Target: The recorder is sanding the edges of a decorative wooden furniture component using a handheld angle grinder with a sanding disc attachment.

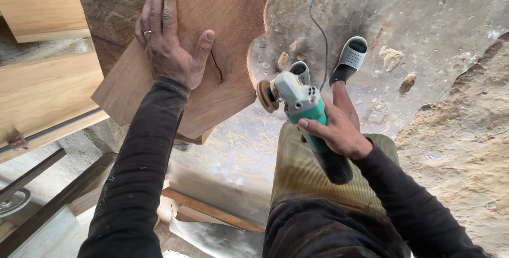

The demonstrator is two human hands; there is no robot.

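Beside the board's [212, 40] edge, right hand [336, 133] grips the grinder [307, 117]; left hand [172, 40] lies flat, open, on the board

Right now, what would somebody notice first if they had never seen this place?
Probably the green and grey handheld power sander in the middle, held in the right hand, its round pad at the curved edge of a big reddish-brown wooden board. The left hand lies flat on that board, beside a dark crack. Pale sawdust heaps cover the floor at right.
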